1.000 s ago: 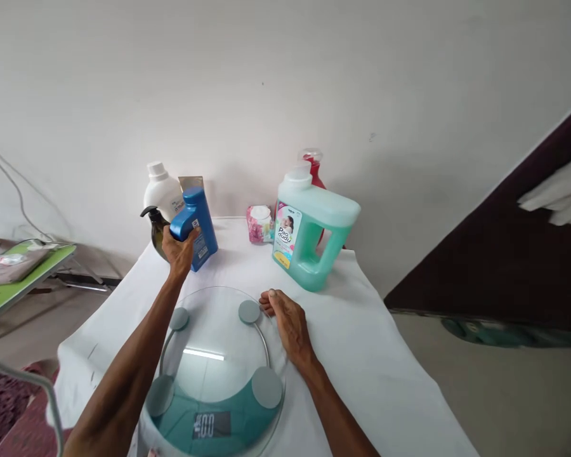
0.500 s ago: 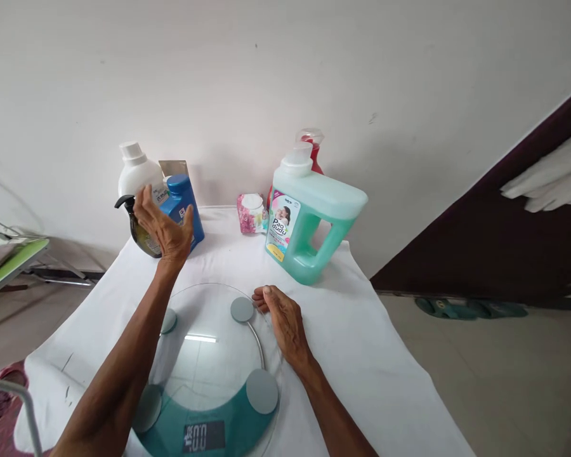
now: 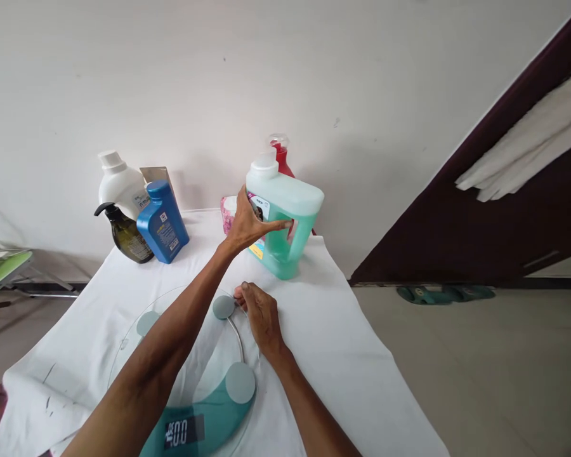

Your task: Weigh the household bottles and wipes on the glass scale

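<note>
You have your left hand [image 3: 245, 228] at the green jug [image 3: 285, 197], which stands upright on the far right part of the white cloth [image 3: 342, 368]. Your thumb and fingers are spread apart across its near side, the thumb reaching over the handle opening; they do not look clamped on it. As far as one can judge, you have reached the jug but not picked it up.

Your right hand [image 3: 261, 311] is beside the far right edge of the glass scale [image 3: 219, 412]. Its fingers curl together; you cannot tell from this view whether they pinch the rim.

No container stands on the visible part of the scale, and its display [image 3: 183, 431] appears to read 0.0, so no weight seems to be registering. At the far left, the blue bottle [image 3: 164, 228], dark pump bottle [image 3: 128, 238] and white bottle [image 3: 118, 190] stand grouped, untouched. The pink pack [image 3: 227, 212] lies partly hidden behind your left hand, and the red bottle [image 3: 283, 162] is behind the jug.
</note>
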Tool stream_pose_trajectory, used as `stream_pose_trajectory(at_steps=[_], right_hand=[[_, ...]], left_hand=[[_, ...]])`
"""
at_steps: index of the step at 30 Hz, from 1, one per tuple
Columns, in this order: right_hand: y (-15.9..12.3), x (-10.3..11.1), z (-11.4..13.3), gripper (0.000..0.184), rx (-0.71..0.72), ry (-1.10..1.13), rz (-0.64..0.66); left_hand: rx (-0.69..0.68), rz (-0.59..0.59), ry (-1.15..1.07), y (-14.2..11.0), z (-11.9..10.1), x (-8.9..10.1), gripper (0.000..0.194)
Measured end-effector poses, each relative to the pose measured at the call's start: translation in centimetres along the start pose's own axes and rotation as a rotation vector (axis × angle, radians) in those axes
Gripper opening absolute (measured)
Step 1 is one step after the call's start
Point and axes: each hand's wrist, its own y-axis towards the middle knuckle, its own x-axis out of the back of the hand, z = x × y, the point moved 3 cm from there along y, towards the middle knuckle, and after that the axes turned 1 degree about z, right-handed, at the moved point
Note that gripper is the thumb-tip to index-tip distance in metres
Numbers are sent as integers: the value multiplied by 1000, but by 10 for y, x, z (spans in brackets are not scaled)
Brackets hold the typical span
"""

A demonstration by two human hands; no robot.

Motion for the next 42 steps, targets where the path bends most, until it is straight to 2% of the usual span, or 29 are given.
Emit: stream_pose_trajectory(at_steps=[3, 8, 12, 16, 19, 23, 26, 29, 32, 35, 39, 42], right_hand=[[0, -1, 0, 62, -6, 2, 13], [2, 0, -2, 62, -18, 6, -3], [3, 2, -5, 63, -20, 15, -31], [3, 2, -6, 61, -11, -9, -22], [3, 1, -6, 56, -24, -28, -18], [2, 2, -3, 44, -18, -60, -28], [1, 1, 0, 41, 0, -91, -31], [1, 0, 1, 43, 37, -107, -24], [2, -1, -2, 46, 42, -143, -50], [2, -1, -5, 44, 61, -176, -78], [0, -1, -5, 39, 87, -195, -85], [-2, 0, -5, 34, 83, -186, -73]], left_hand=[[-40, -34, -6, 4, 5, -7, 129], [-3, -113, 21, 5, 8, -14, 124], [-17, -196, 99, -1, 6, -12, 126], [-54, -282, 145, -10, -8, 9, 118], [-141, -376, 182, -21, -32, 43, 111], [-280, -475, 253, -54, -78, 97, 114], [-223, -518, 335, -90, -110, 128, 100], [-175, -561, 375, -131, -132, 145, 89], [-151, -557, 355, -165, -139, 154, 89], [-133, -566, 330, -190, -134, 156, 96], [-33, -537, 364, -210, -122, 150, 104], [-20, -568, 394, -218, -114, 140, 113]])
